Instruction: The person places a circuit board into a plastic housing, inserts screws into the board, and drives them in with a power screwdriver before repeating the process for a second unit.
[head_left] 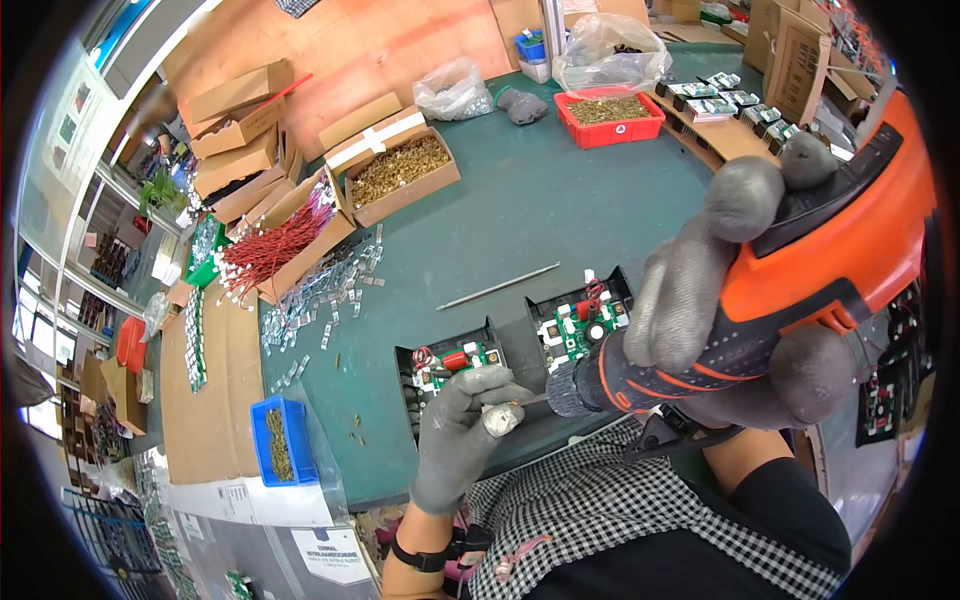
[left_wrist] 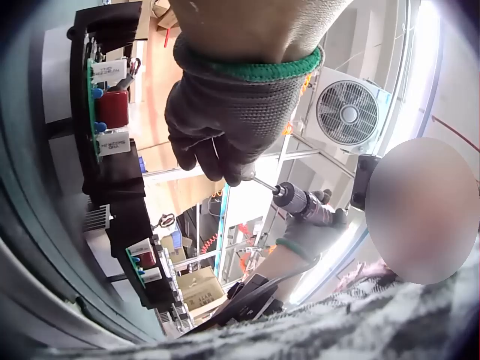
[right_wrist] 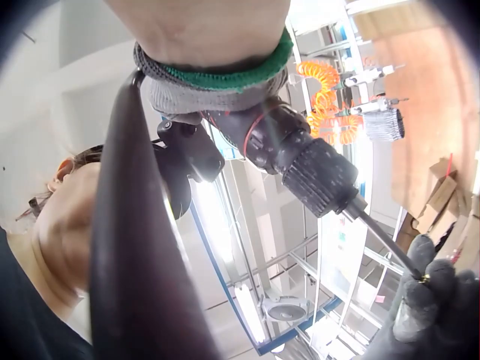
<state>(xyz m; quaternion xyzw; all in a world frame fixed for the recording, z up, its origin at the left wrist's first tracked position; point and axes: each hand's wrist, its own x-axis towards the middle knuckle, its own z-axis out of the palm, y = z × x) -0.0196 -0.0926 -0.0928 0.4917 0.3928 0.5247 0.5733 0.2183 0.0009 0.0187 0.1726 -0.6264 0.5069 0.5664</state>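
Note:
My gloved right hand (head_left: pixel 690 290) grips an orange-and-black cordless drill (head_left: pixel 835 275) held across the right side of the head view. Its black chuck (right_wrist: pixel 321 176) carries a long metal bit (right_wrist: pixel 386 244). At the bit's tip, my gloved left hand (head_left: pixel 455 430) pinches a tiny brass-coloured screw (right_wrist: pixel 425 278), mostly hidden by the fingertips. Below and beyond the hands are two black housings with green circuit boards, a left board (head_left: pixel 480 355) and a right board (head_left: pixel 565 340), each with a red component and wires. The left hand overlaps the left housing (head_left: pixel 403 380) in the head view.
A thin metal rod (head_left: pixel 498 287) lies beyond the housings. At left stand a blue tray (head_left: pixel 259 440) of small brass pieces and a carton of red wires (head_left: pixel 275 245). Farther back are a carton (head_left: pixel 410 198) and a red bin (head_left: pixel 615 133) of brass pieces.

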